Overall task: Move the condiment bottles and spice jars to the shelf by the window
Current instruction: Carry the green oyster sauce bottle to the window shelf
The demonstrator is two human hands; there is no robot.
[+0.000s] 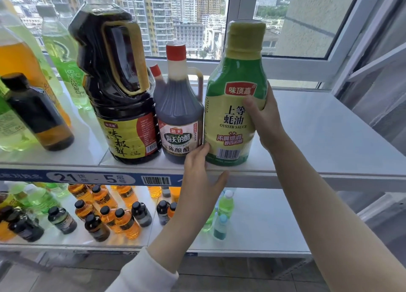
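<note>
Both forearms reach up from the bottom edge, the left one in a white sleeve [149, 272]. Beyond them stands the white shelf [318, 137] by the window [272, 19], its front edge carrying a blue label strip [87, 178].

Largest on the top tier is the dark soy sauce jug [118, 89] with a moulded handle. At its 3 o'clock, touching or nearly so, stands the green-and-yellow oyster sauce bottle [232, 107], upright near the front edge. Between these two sits the smaller vinegar bottle [179, 120] with a red cap, and a second red cap [156, 70] peeks out behind it, mostly hidden. So four condiment bottles are grouped here, one barely seen.

The right hand [265, 118] wraps the oyster sauce bottle from 3 o'clock, thumb across the label, fingers hidden behind. The left hand [202, 179] is spread open at the bottle's 7 o'clock, fingertips touching its base, gripping nothing.

At 9 o'clock stand pale green and amber drink bottles and a small dark bottle [37, 113]. Many small bottles [105, 217] crowd the lower tier.
</note>
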